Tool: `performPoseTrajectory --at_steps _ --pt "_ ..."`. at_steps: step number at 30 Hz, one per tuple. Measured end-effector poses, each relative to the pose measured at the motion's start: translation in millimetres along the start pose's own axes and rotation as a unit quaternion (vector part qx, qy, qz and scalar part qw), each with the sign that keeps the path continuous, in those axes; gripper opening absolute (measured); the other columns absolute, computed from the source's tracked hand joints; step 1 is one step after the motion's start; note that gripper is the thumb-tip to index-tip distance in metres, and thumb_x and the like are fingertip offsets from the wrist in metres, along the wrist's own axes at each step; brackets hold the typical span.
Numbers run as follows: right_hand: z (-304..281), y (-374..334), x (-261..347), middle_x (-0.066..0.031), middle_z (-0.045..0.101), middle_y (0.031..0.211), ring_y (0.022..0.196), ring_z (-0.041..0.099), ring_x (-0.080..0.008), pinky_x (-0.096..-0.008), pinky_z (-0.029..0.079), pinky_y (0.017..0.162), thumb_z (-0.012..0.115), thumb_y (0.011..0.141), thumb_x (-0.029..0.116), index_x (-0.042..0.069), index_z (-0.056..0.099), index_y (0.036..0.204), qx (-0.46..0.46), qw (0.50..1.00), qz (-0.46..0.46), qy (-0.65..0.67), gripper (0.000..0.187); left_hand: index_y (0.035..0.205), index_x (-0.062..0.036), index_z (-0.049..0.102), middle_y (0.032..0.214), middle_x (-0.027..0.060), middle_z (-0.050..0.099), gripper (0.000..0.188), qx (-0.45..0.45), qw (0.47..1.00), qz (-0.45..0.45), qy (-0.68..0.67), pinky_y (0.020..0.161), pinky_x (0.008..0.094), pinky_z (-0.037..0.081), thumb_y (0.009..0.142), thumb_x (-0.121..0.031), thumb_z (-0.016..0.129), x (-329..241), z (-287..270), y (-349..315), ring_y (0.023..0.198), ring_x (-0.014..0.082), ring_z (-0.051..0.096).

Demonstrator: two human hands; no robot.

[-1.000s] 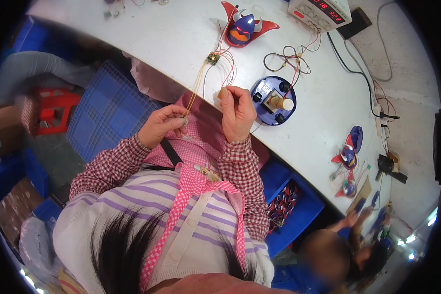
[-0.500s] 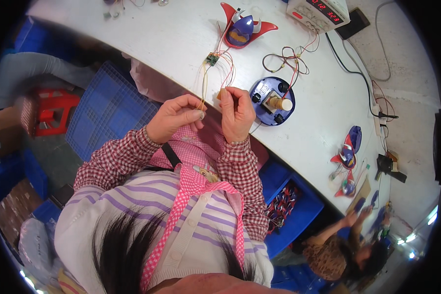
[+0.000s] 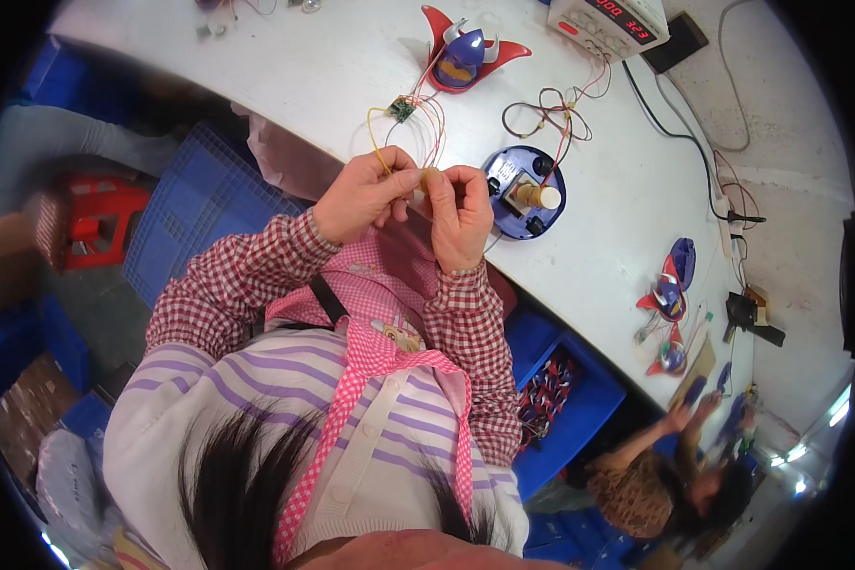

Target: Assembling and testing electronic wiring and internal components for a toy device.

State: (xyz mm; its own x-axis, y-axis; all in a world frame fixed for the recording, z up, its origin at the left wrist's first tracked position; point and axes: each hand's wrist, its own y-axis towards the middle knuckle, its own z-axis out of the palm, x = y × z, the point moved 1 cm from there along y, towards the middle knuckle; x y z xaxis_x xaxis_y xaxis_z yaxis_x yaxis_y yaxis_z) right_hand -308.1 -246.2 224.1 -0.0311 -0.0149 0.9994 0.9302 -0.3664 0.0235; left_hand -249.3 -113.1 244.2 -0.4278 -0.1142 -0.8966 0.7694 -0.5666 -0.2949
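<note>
At the table's near edge, my two hands meet fingertip to fingertip. My left hand (image 3: 366, 197) is closed in a pinch on a yellow wire (image 3: 375, 142), which loops up to a small green circuit board (image 3: 401, 109). Closed beside it, my right hand (image 3: 460, 218) grips a small tan piece (image 3: 430, 179); its kind is hard to make out. Thin red and pale wires run from the board to a purple toy head with red wings and silver horns (image 3: 465, 55). Right of my hands lies a round purple housing (image 3: 553, 209) with a tan-and-white cylinder (image 3: 541, 197) on it.
A power supply (image 3: 610, 27) with cables stands at the back right. More purple-red toy parts (image 3: 672, 299) lie on the right of the white table (image 3: 617, 256). Below it is a blue bin (image 3: 575, 418) of small parts. Another person's arms (image 3: 646, 439) show at lower right.
My left hand has moved right and up with the yellow wire and now meets my right hand. The wire bends into a wider loop. The power supply's display reads differently.
</note>
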Motion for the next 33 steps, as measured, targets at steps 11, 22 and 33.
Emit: performPoseTrajectory --at_steps 11,22,33 --pt "-7.1 -10.1 25.5 -0.0062 0.056 0.088 0.066 0.050 -0.0132 -0.0223 0.043 0.059 0.060 0.081 -0.003 0.000 0.056 0.096 0.027 0.949 -0.214 -0.228 0.016 0.089 -0.0042 0.051 0.066 0.0038 0.056 0.007 -0.022 1.000 -0.003 -0.014 0.038 0.0121 0.038 0.091 -0.011 0.053 -3.5 0.9 -3.1 0.049 0.0051 0.052" --pt "-0.1 -8.5 14.4 -0.0077 0.056 0.087 0.066 0.052 -0.0168 -0.0245 0.043 0.058 0.063 0.077 -0.005 0.000 0.058 0.094 0.024 0.927 -0.268 -0.260 0.018 0.089 -0.0035 0.051 0.067 0.0050 0.057 0.009 -0.017 1.000 -0.007 -0.006 0.039 0.0126 0.038 0.090 -0.011 0.054 4.9 -5.2 -3.0 0.050 0.0062 0.052" --pt "-40.7 -39.1 35.1 -0.0100 0.056 0.091 0.071 0.053 -0.0164 -0.0242 0.045 0.062 0.066 0.077 0.001 0.000 0.058 0.100 -0.063 0.916 -0.247 -0.308 0.024 0.122 0.0049 0.039 0.117 0.0209 0.048 0.040 -0.033 0.995 0.072 -0.067 0.089 0.0313 0.045 0.092 -0.018 0.052 -2.1 5.2 -3.2 0.103 0.0230 0.053"
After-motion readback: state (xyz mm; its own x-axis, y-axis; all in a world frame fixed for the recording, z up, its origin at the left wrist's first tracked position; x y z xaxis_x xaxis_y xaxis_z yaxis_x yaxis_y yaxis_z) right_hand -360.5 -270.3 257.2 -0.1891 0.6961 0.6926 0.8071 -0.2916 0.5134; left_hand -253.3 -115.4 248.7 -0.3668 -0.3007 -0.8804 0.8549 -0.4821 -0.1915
